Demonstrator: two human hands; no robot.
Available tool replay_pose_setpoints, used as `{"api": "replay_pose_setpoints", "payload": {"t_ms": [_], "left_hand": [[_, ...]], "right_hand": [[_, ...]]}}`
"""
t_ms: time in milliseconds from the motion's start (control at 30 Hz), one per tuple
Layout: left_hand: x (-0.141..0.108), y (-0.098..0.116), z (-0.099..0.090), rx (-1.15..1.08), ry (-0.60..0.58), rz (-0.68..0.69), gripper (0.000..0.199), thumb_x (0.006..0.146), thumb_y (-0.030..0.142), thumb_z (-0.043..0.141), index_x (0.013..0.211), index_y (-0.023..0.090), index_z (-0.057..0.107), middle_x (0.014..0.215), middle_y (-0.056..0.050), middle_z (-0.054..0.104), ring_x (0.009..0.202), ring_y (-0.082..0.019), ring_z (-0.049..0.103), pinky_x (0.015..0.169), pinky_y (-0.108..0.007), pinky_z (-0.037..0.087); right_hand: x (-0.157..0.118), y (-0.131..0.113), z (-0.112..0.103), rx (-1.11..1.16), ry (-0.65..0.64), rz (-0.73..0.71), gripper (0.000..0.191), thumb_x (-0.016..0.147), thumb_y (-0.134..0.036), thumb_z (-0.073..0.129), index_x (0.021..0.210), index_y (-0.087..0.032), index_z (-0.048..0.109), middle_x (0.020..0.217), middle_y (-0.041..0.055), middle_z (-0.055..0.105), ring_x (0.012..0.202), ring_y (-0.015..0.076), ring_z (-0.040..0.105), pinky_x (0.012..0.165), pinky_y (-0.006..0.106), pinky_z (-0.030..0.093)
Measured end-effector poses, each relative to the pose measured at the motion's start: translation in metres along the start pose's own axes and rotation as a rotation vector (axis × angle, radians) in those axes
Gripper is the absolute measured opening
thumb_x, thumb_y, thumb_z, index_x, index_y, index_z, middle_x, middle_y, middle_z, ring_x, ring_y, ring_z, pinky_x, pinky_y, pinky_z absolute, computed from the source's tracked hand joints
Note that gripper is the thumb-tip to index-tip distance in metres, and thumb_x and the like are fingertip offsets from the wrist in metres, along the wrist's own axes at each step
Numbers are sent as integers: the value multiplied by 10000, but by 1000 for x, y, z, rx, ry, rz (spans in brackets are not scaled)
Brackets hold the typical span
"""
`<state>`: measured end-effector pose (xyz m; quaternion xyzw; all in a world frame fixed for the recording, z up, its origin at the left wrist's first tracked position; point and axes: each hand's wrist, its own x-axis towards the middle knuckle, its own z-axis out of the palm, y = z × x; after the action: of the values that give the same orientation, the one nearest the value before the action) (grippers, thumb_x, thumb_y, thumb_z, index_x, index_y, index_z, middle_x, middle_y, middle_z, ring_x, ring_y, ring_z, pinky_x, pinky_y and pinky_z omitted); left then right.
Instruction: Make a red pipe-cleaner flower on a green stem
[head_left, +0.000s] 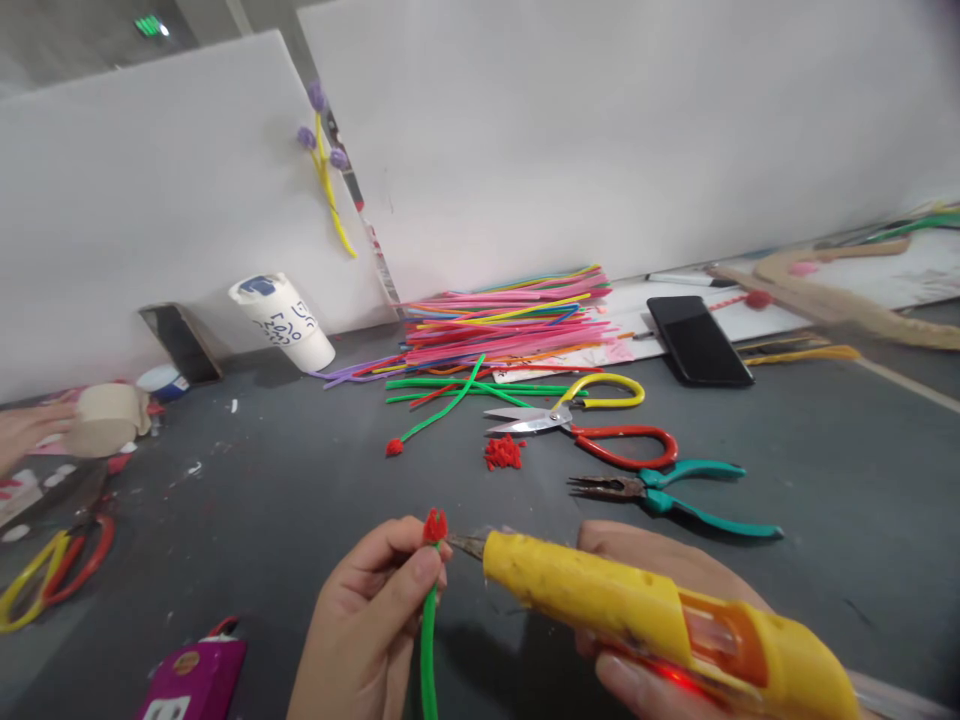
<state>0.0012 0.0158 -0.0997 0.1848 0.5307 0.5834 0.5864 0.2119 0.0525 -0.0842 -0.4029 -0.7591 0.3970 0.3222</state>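
Observation:
My left hand (367, 615) pinches a green pipe cleaner stem (428, 660) just below the small red bud (435, 526) at its top. In my right hand (652, 550) is a yellow hot glue gun (585, 585), its red light glowing. The metal nozzle (466, 544) points left and meets the base of the bud or comes very near it; I cannot tell if they touch. Beyond my hands lie a finished-looking red-tipped green stem (442, 412) and a little heap of red clippings (504, 452).
Scissors (555, 418) and teal-handled pliers (652, 492) lie at centre right. Behind them are bundled coloured pipe cleaners (510, 325), a phone (697, 340) and a paper cup (283, 322). A purple power strip (196, 675) sits front left. Another person's hand (34, 430) holds a tape roll (105, 420).

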Motion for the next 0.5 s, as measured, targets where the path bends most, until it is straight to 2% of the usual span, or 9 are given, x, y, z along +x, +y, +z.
{"api": "replay_pose_setpoints", "payload": {"t_ms": [133, 300, 500], "left_hand": [[1, -2, -2, 34, -2, -8, 213, 590, 311, 884, 697, 182, 753, 646, 7, 673, 615, -85, 561, 597, -151, 459], [1, -3, 2, 72, 37, 46, 217, 578, 316, 884, 690, 178, 760, 638, 7, 660, 610, -89, 554, 602, -152, 464], [-1, 1, 9, 81, 66, 80, 226, 543, 316, 901, 656, 177, 763, 625, 7, 677, 592, -72, 544, 577, -122, 441]], "right_hand": [[-2, 1, 2, -47, 28, -1, 186, 786, -390, 628, 633, -291, 662, 625, 31, 633, 592, 211, 625, 594, 299, 521], [-3, 2, 2, -169, 36, -57, 106, 756, -279, 592, 664, -273, 645, 645, -13, 655, 587, 177, 649, 625, 255, 553], [-3, 4, 4, -246, 25, -88, 103, 763, -250, 578, 711, -280, 661, 662, -7, 671, 612, 190, 670, 622, 258, 567]]}}
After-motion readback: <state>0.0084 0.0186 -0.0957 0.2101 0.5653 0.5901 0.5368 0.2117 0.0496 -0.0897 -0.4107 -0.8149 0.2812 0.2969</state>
